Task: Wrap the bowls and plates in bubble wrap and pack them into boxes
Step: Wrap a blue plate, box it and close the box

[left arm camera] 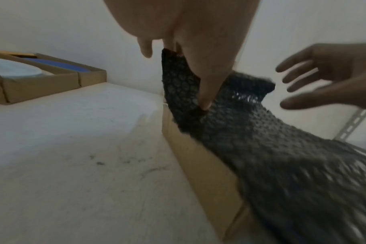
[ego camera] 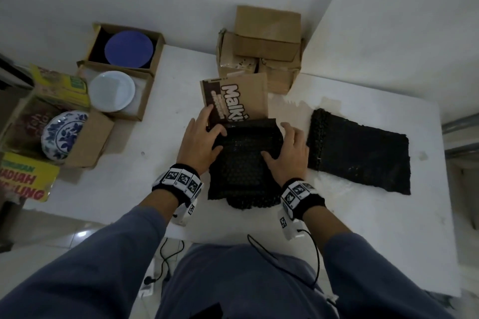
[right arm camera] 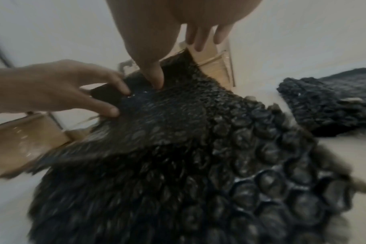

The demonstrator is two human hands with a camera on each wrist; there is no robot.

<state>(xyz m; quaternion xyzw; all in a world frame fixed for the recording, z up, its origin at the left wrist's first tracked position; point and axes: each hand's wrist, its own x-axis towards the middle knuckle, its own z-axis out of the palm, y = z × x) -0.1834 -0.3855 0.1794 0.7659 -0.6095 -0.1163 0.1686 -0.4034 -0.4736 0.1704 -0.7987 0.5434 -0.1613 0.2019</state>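
Counted items: 2 hands, left (ego camera: 201,138) and right (ego camera: 286,153); 2 pieces of black bubble wrap, 1 under the hands (ego camera: 243,160) and 1 spare sheet (ego camera: 363,153); 3 dishes, namely 1 blue plate (ego camera: 128,50), 1 white plate (ego camera: 112,91) and 1 blue-and-white patterned bowl (ego camera: 63,134); 1 white surface (ego camera: 145,163).

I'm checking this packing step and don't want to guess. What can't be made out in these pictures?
- Dish inside the black bubble wrap: covered in every view.
- Box under it: inside hidden by wrap.
- Near end of the wrap, both wrist views: motion-blurred.
- Yellow carton: print cut by head view's left edge.
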